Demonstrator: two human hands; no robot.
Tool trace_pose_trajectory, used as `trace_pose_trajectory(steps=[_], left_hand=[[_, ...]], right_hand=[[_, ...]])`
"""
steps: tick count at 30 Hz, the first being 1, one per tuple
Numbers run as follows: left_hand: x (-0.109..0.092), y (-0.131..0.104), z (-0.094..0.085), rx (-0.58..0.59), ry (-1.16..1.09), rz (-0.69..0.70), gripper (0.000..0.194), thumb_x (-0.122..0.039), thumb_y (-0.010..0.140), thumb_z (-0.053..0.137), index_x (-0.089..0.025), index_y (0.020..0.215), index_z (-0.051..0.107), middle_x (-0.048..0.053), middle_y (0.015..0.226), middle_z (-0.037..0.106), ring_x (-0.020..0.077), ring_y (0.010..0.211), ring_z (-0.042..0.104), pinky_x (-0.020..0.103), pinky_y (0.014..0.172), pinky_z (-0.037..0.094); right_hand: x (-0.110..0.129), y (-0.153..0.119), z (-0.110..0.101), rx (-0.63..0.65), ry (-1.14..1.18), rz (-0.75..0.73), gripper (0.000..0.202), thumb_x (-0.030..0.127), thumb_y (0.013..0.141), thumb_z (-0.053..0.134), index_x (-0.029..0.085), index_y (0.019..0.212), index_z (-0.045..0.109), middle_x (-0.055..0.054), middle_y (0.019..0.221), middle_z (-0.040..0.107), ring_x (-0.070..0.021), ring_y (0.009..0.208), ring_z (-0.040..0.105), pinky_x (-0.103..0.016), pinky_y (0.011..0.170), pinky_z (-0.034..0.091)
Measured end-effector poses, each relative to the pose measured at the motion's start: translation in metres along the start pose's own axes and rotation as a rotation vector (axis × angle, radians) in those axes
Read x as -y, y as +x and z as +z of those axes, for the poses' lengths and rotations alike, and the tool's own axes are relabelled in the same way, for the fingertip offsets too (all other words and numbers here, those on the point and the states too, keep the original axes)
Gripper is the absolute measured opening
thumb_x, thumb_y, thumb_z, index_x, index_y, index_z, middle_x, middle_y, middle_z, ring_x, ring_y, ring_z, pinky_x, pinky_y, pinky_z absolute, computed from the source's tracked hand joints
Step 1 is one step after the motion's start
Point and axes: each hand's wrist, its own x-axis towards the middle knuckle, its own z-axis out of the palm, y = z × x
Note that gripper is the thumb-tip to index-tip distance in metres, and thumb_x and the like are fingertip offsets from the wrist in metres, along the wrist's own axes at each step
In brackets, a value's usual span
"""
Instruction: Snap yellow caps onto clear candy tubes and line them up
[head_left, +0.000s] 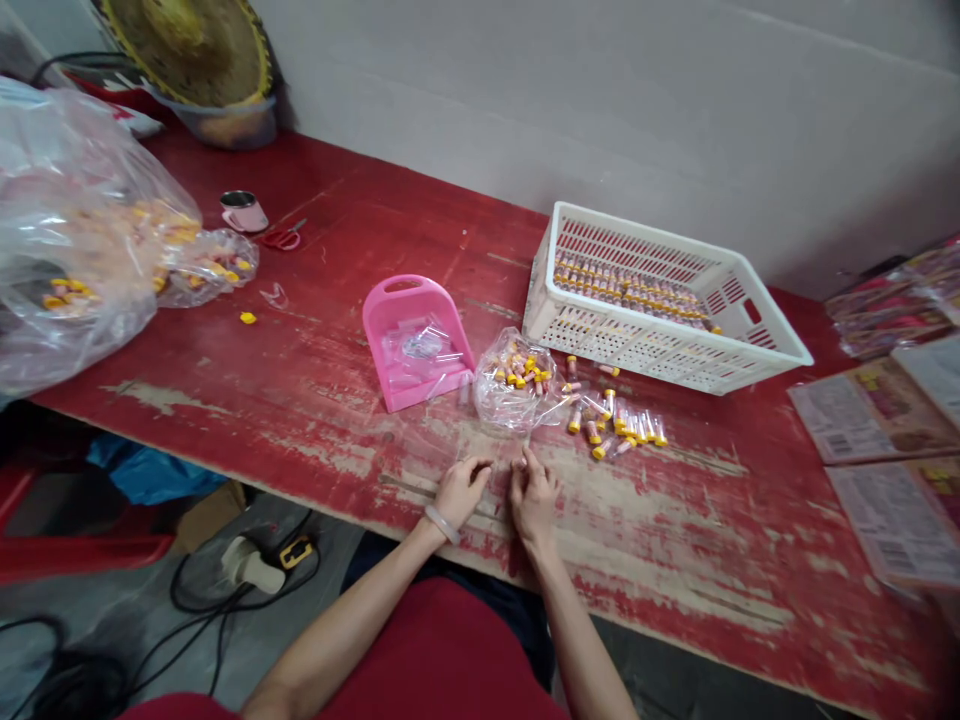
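My left hand [463,492], with a pale bangle at the wrist, rests over the worn red table [420,480], its fingers curled together. A small gap separates it from my right hand [535,495], whose fingers are bent. Anything between the fingertips is too small to make out. Just beyond the hands lie a clear bag [510,405] of yellow-capped pieces and several small clear tubes with yellow caps [634,425]. A pink dustpan-shaped scoop [405,385] with clear plastic pieces sits left of that bag.
A white crate [637,345] holds rows of capped tubes at the back right. Large plastic bags [82,220], a pink mug [244,213] and red scissors [283,238] are on the left. Printed packages [877,410] lie at the right. The table's front edge is near my body.
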Motion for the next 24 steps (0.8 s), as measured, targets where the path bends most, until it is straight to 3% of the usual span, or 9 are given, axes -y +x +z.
trace_pose_trajectory(steps=[5, 12, 20, 24], left_hand=[[0.003, 0.001, -0.004, -0.032, -0.012, -0.001, 0.022, -0.023, 0.088, 0.05, -0.02, 0.102, 0.067, 0.004, 0.102, 0.072, 0.0188, 0.097, 0.066, 0.033, 0.09, 0.051], [0.004, 0.004, -0.003, -0.018, -0.037, -0.027, 0.022, -0.023, 0.088, 0.05, -0.02, 0.102, 0.067, 0.004, 0.101, 0.072, 0.0182, 0.096, 0.066, 0.031, 0.09, 0.051], [0.009, 0.005, 0.002, 0.004, -0.048, -0.015, 0.024, -0.025, 0.089, 0.05, -0.02, 0.105, 0.066, 0.004, 0.104, 0.072, 0.0188, 0.099, 0.065, 0.034, 0.093, 0.049], [0.01, 0.005, -0.001, -0.009, -0.037, -0.023, 0.023, -0.025, 0.089, 0.05, -0.02, 0.104, 0.067, 0.005, 0.104, 0.072, 0.0192, 0.099, 0.065, 0.034, 0.093, 0.05]], right_hand=[[-0.014, 0.011, -0.006, -0.052, -0.084, 0.092, 0.042, 0.038, 0.099, 0.032, 0.019, 0.126, 0.057, -0.012, 0.1, 0.069, -0.0248, 0.092, 0.056, -0.042, 0.088, 0.032], [-0.041, -0.013, -0.024, -0.1, -0.136, 0.108, 0.044, 0.041, 0.097, 0.037, 0.015, 0.128, 0.055, -0.011, 0.089, 0.068, -0.0236, 0.082, 0.057, -0.042, 0.087, 0.031], [-0.021, -0.016, -0.004, -0.03, -0.032, -0.039, 0.038, 0.027, 0.093, 0.044, 0.019, 0.13, 0.05, -0.011, 0.108, 0.066, -0.0235, 0.096, 0.055, -0.044, 0.092, 0.032], [-0.009, -0.001, -0.001, 0.033, 0.122, 0.072, 0.037, 0.028, 0.088, 0.049, 0.02, 0.123, 0.055, -0.011, 0.11, 0.066, -0.0254, 0.099, 0.055, -0.047, 0.092, 0.034]])
